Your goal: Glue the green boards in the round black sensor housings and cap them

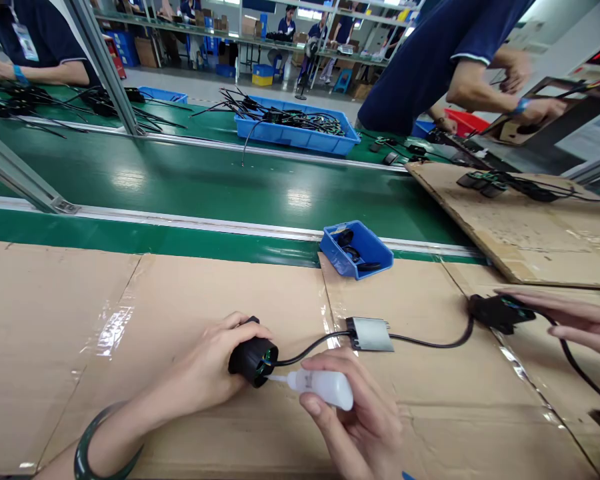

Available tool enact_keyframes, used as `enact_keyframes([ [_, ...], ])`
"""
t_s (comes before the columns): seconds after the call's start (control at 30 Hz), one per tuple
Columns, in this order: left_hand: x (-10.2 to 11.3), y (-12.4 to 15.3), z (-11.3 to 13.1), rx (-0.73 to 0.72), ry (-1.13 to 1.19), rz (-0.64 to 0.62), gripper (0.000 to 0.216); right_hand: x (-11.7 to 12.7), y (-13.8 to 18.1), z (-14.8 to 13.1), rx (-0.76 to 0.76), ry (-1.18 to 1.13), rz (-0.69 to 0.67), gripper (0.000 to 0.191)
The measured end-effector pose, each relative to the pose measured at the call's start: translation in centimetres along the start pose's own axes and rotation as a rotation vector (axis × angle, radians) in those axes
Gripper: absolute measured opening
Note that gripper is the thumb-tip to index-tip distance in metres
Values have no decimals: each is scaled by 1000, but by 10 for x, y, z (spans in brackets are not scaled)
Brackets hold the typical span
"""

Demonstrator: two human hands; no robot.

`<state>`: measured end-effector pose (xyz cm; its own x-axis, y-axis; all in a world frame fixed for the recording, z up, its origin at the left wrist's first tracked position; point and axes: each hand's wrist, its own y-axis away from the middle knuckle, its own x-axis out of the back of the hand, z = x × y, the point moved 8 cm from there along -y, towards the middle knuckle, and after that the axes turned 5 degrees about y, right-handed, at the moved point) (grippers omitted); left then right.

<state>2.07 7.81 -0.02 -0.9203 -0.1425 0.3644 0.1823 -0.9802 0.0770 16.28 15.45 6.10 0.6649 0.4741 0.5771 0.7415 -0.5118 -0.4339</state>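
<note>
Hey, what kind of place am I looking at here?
Probably a factory assembly line: what looks like a green conveyor belt runs past the work surface, a blue bin beyond it holds black cables, and people in navy tops work nearby.

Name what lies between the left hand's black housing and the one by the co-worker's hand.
In the head view, a grey rectangular module, with black cable on both sides.

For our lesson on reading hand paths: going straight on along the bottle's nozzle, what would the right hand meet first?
Probably the black housing in the left hand: the nozzle of the white bottle in the right hand points at the housing's open end, though contact is unclear.
</note>
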Motion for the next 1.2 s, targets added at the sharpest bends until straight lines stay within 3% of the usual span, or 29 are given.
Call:
enact_keyframes([
  [0.77, 0, 1, -2, 13, -13, -1, 53, -8, -3, -9, 4, -13, 5, 21],
  [1.2, -1, 1, -2, 5, -22, 11, 56, -6, -4, -19, 100, 87, 42, 25],
])
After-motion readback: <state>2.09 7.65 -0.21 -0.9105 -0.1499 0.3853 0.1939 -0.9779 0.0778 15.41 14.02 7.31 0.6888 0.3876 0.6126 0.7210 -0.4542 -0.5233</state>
